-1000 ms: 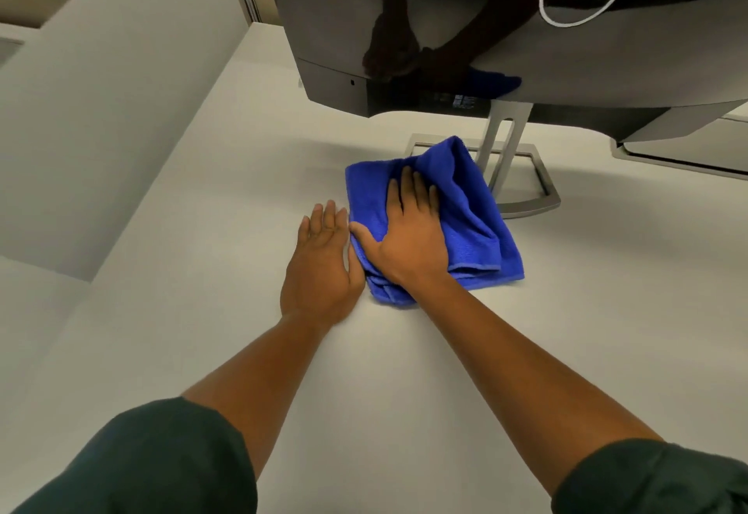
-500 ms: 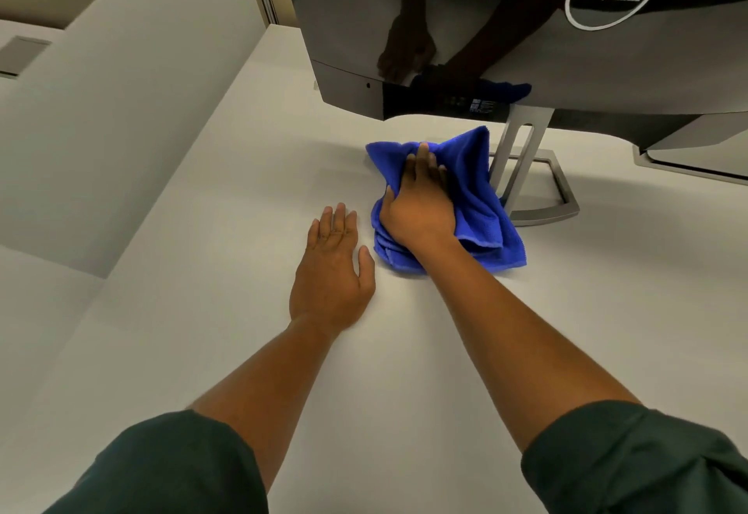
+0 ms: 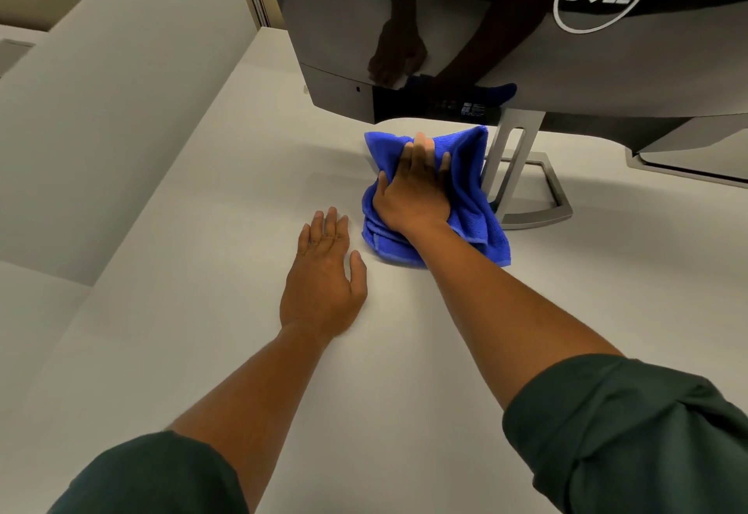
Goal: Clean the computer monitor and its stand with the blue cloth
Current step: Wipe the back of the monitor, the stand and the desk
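Note:
A glossy grey Dell monitor (image 3: 465,40) faces away from me, its back mirroring both my arms. Its silver stand (image 3: 513,157) drops to an open rectangular base (image 3: 560,206) on the white desk. A folded blue cloth (image 3: 475,206) lies bunched on the desk just left of the stand, touching its upright. My right hand (image 3: 417,194) lies on top of the cloth and grips it, thumb tucked round the left fold, with the far edge puckered up around the fingertips. Left of the cloth and apart from it, my left hand (image 3: 324,279) rests flat on the desk.
The white desk (image 3: 194,279) stretches out to the left and towards me. A low white partition (image 3: 101,117) borders its left side. The grey edge of another device (image 3: 688,165) sits at the far right, under the monitor.
My right hand has pushed the cloth away from me toward the monitor, bunching its far edge up beside the stand. The left hand stays flat on the desk.

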`<control>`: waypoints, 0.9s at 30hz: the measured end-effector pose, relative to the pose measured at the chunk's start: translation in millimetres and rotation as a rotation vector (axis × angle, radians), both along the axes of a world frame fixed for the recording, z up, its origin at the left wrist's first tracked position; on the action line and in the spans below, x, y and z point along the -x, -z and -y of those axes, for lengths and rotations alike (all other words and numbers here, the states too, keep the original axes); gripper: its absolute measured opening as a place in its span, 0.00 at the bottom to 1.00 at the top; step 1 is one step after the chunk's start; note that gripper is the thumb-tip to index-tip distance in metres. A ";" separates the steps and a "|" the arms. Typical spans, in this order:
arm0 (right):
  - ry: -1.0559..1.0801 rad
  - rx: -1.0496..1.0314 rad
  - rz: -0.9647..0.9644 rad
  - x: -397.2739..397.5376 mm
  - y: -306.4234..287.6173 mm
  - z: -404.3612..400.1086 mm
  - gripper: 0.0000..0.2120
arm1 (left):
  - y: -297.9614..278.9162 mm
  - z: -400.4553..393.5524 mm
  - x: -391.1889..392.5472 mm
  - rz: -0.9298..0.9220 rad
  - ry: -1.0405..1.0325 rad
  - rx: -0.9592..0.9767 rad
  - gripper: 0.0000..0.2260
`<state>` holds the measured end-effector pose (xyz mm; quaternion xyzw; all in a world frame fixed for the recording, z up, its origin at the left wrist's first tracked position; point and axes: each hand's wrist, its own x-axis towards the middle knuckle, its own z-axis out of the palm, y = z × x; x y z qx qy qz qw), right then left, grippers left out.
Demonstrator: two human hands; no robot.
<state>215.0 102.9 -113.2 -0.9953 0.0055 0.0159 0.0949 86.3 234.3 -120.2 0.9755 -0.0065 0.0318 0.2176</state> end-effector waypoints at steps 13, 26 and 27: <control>-0.182 0.014 0.130 54.6 3.5 10.0 0.29 | 0.4 -0.5 -0.6 0.011 0.013 -0.018 0.27; -0.361 0.021 0.145 89.6 7.5 33.0 0.32 | -1.0 0.5 -1.4 0.016 0.015 -0.050 0.27; -0.366 0.018 0.140 91.1 7.5 35.0 0.31 | -1.6 0.8 -1.0 0.017 0.013 -0.045 0.27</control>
